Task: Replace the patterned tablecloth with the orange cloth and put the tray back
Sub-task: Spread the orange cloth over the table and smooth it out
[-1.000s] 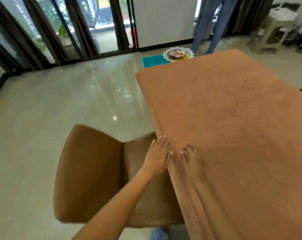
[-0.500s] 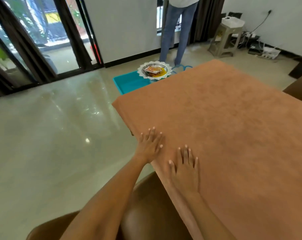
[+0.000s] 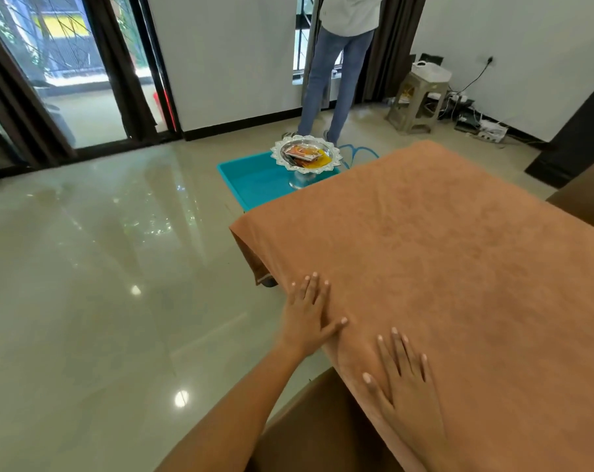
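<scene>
Orange cloth (image 3: 442,267) under both flat hands' straight fingers (image 3: 399,352); tray (image 3: 306,155) beyond it.

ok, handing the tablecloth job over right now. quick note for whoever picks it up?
Left hand: flat, fingers straight, pressing the orange cloth at the table's near-left edge.
Right hand: flat on the cloth nearer you, holding nothing.
Orange cloth covers the tabletop and hangs over the far-left corner; a few light wrinkles remain. Patterned cloth not in view.
Tray with packets in it is off the table, on a teal stand beyond the far end.
Left: finish smoothing, then put the tray back on the table.
</scene>
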Available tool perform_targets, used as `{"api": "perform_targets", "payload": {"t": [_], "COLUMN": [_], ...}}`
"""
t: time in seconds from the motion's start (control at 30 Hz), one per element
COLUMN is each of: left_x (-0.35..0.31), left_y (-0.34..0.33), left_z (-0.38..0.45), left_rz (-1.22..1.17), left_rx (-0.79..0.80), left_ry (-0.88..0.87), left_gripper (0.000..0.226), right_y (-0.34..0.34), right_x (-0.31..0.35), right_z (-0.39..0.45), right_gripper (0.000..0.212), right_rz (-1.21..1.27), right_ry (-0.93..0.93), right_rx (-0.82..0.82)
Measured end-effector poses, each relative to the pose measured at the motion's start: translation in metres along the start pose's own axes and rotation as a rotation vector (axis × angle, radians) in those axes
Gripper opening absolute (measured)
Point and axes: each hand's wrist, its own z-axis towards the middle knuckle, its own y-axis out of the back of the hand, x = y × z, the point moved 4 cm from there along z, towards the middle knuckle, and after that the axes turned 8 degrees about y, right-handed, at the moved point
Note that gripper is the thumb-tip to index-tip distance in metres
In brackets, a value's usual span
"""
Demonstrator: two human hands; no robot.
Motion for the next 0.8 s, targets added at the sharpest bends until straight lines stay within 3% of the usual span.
{"api": "perform_targets", "payload": {"t": [0.07, 0.2, 0.27, 0.4, 0.47, 0.53, 0.7, 0.8], "left_x": [-0.003, -0.001, 0.008, 0.025, 0.034, 0.039, 0.044, 0.041], "left_y": [0.008, 0.037, 0.046, 0.039, 0.029, 0.021, 0.023, 0.037], "left_z": [-0.005, 0.019, 0.046, 0.084, 0.087, 0.081, 0.063, 0.056], "left_rz": [0.021, 0.027, -0.016, 0.007, -0.02, -0.029, 0.016, 0.147], "left_rx": [-0.053, -0.313, -0.227, 0.052, 0.057, 0.019, -0.027, -0.096], "left_ry": [0.003, -0.006, 0.075, 0.153, 0.19, 0.195, 0.247, 0.295], "left_gripper": [0.089, 0.054, 0.061, 0.094, 0.123, 0.135, 0.13, 0.104], "right_y": [0.003, 0.03, 0.033, 0.019, 0.015, 0.015, 0.01, 0.018], "right_x": [0.008, 0.007, -0.006, -0.021, -0.017, -0.011, 0.007, 0.016], "right_z": [-0.004, 0.011, 0.026, 0.05, 0.05, 0.046, 0.033, 0.023], "right_gripper": [0.069, 0.069, 0.073, 0.08, 0.081, 0.08, 0.07, 0.064], "right_rz": [0.022, 0.134, 0.145, 0.038, 0.003, -0.007, 0.033, 0.093], "right_ry": [-0.007, -0.095, -0.166, -0.259, -0.249, -0.253, -0.204, -0.157], "right_rx": [-0.002, -0.177, -0.228, -0.097, -0.098, -0.068, -0.1, -0.112]}}
